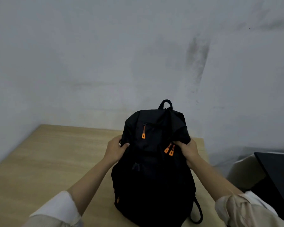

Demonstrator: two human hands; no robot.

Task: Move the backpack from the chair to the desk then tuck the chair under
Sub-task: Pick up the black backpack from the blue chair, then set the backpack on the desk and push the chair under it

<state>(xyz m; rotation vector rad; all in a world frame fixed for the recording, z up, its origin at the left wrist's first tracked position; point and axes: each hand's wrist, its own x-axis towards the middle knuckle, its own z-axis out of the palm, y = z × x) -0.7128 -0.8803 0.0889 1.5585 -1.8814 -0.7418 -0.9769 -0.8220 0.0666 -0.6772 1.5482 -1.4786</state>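
Note:
A black backpack [152, 163] with orange zipper pulls stands upright on the light wooden desk [56, 158], its carry loop pointing up near the wall. My left hand [116, 149] grips the fabric on its left side. On the opposite side, my right hand [188, 150] clutches a bunched fold next to two orange pulls. One black strap hangs off the pack's lower right. The chair is not in view.
A grey stained wall [138, 54] runs close behind the desk and along its left side. To the right of the desk stands a dark flat object [279, 177] with a pale shape beside it. The desk's right edge lies just past my right hand.

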